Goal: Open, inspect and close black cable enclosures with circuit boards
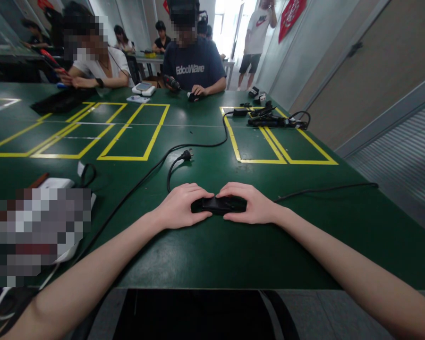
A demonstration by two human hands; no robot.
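Both hands grip a black power adapter (219,204) that rests on or just above the green table. My left hand (182,206) has its thumb and fingers around the left end; my right hand (252,204) holds the right end the same way. The fingertips nearly meet over the middle, and the palms hide the adapter's ends. Beyond my left hand a short black cord curves up to a power plug (187,155). A thin black cable (322,190) runs from beside my right hand toward the table's right edge.
Yellow tape rectangles (123,157) mark the green table (205,264). A long black cord (141,182) crosses it to a pile of black cables (269,118). At left lies a blurred item (38,231) on white devices. Across the table sit a person with a drill (172,82) and another person (99,71).
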